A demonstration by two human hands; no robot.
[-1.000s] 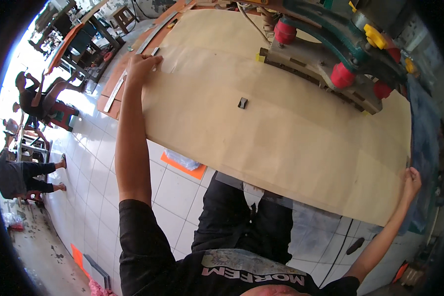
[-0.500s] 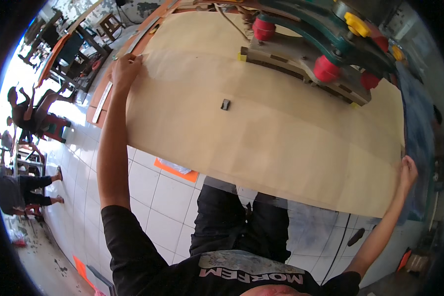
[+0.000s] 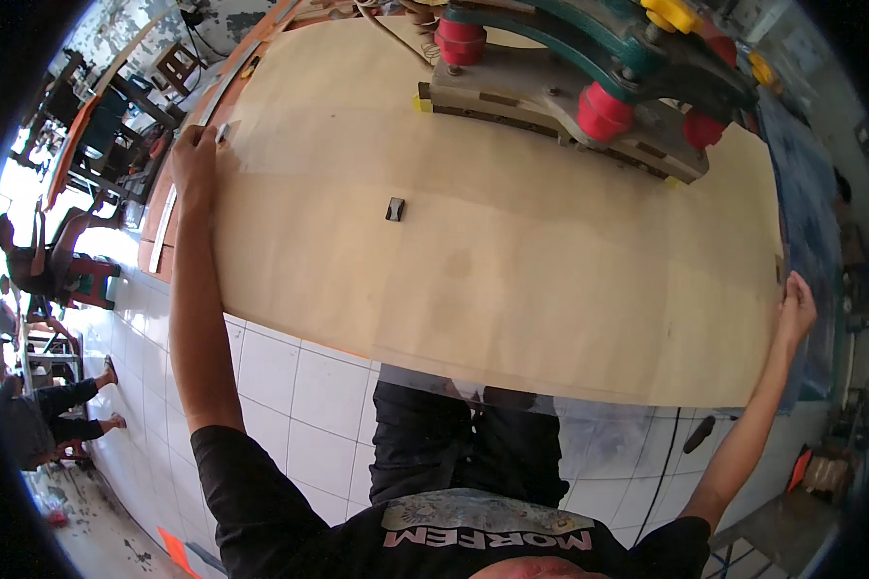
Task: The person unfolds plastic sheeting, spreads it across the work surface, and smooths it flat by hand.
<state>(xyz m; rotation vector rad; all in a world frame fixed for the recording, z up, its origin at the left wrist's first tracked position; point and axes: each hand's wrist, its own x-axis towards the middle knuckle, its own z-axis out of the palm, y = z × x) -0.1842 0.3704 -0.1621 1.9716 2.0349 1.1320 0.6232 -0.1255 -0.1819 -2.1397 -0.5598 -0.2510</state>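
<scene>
From my distant seat I am watching a broad tan board (image 3: pixel 512 251) filling the space in front of the person, with clear film (image 3: pixel 425 378) showing past its near edge, above the dark trousers (image 3: pixel 463 434). The left hand (image 3: pixel 195 159) is resting at the board's left edge, its fingers curled nearly closed beside a small silvery piece (image 3: pixel 223 133); I am not able to tell whether it is gripping anything. The right hand (image 3: pixel 797 301) is standing at the opposite edge, fingers drawn together, and there too I cannot tell what, if anything, it is pinching. Between them a small black object (image 3: pixel 396 209) is lying on the board. The main obstruction I am noticing is a machine head at the far side: a green arm (image 3: pixel 666 72) is reaching over the board, carrying red cylinders (image 3: pixel 605 111), a yellow knob (image 3: pixel 673 13) and a long grey block (image 3: pixel 512 96). Beyond the right hand a blue sheet (image 3: pixel 801 232) is hanging, and a dark cable (image 3: pixel 661 473) is crossing the white tiled floor (image 3: pixel 299 386). Far left, another person (image 3: pixel 34 256) is sitting on a red stool (image 3: pixel 95 281). For writing, I am seeing pale block lettering (image 3: pixel 483 538) on the person's black shirt.
</scene>
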